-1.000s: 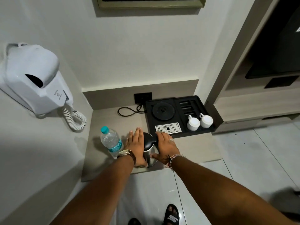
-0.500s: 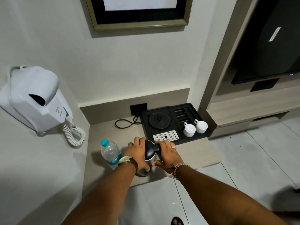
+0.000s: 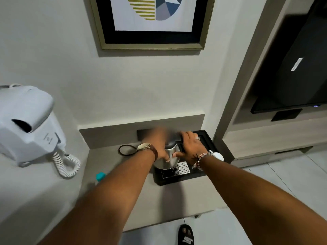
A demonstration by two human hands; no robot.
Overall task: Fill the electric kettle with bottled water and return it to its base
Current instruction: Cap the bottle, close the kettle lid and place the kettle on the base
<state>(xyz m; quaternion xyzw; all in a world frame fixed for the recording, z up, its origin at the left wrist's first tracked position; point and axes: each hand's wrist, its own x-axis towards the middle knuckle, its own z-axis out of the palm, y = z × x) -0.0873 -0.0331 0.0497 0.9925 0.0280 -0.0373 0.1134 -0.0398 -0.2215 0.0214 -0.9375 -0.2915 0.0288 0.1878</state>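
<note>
Gripping kettle (image 3: 167,160): both hands' fingers (image 3: 177,154) wrapped.

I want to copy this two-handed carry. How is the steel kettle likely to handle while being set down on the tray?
The kettle looks polished, so probably slippery; the left hand steadies its wall. The right hand grips the handle side, suggesting some weight. Whether it holds water cannot be seen.

- Both hands clasp the steel kettle (image 3: 167,160) over the black tray (image 3: 209,138) on the grey counter (image 3: 169,200)
- The left hand (image 3: 159,147), with a wristwatch (image 3: 145,147), cups the kettle's left side
- The right hand (image 3: 192,147) grips the handle side, thumb on the steel
- A bottle's teal cap (image 3: 100,175) peeks out beside the left forearm
- A white cup (image 3: 217,155) sits just beyond the right wrist
</note>
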